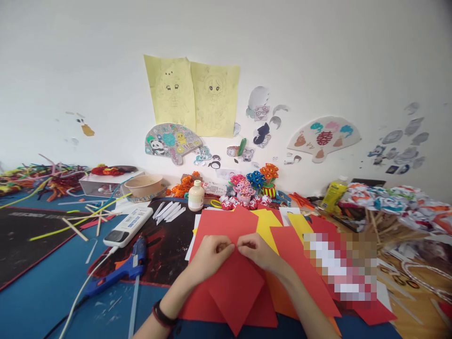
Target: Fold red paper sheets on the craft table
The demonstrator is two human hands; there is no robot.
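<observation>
A red paper square (237,292), turned with one corner toward me, lies over larger red sheets. My left hand (213,256) and my right hand (257,254) meet near its middle, thumbs and fingertips pinched close together on the paper. The exact spot of the pinch is partly hidden by the fingers. Under and beside it are red sheets (201,301), a yellow sheet (265,230) and another red sheet (300,263) to the right. A dark band circles my left wrist.
On the left are a blue glue gun (123,270), a white power strip (129,226) with a cable, and folded white strips (169,212). A glue bottle (196,196) and small flower crafts (243,186) stand behind the paper. Scissors (397,278) and wooden sticks (374,228) lie right.
</observation>
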